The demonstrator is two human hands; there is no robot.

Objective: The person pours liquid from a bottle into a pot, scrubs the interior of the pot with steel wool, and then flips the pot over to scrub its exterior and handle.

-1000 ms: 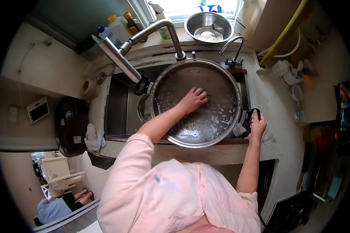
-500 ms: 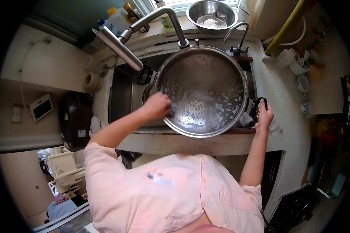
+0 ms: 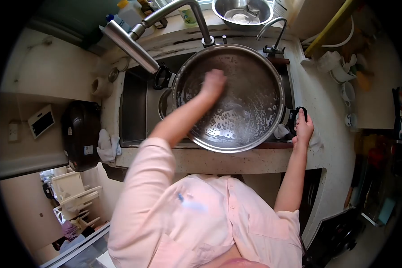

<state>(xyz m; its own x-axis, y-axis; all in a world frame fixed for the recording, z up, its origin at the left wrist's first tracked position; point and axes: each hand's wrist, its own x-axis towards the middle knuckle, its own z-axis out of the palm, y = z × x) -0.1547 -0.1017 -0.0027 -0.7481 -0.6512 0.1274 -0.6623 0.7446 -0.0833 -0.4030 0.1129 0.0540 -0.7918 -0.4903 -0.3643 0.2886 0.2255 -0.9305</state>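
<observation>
A large round steel pan [image 3: 236, 107] with suds and water drops inside rests over the sink [image 3: 134, 111]. Gripped in my right hand [image 3: 303, 127] is its black right handle [image 3: 298, 117]. My left hand [image 3: 214, 84] is down inside the pan, towards its upper left, with the fingers curled and blurred by motion; what it holds cannot be made out. The pan's other black handle [image 3: 162, 77] points left, under the head of the steel faucet [image 3: 134, 49].
Behind the sink are a steel bowl [image 3: 243, 15], a small curved tap [image 3: 274, 38] and bottles [image 3: 129, 13]. A dark appliance [image 3: 81, 134] and a cloth [image 3: 107, 146] lie left. Cups [image 3: 347, 91] stand right. The counter edge [image 3: 201, 163] runs in front.
My left hand has moved up and right, from the pan's left rim to further inside it. My right hand keeps its hold on the handle. The whole view has shifted slightly.
</observation>
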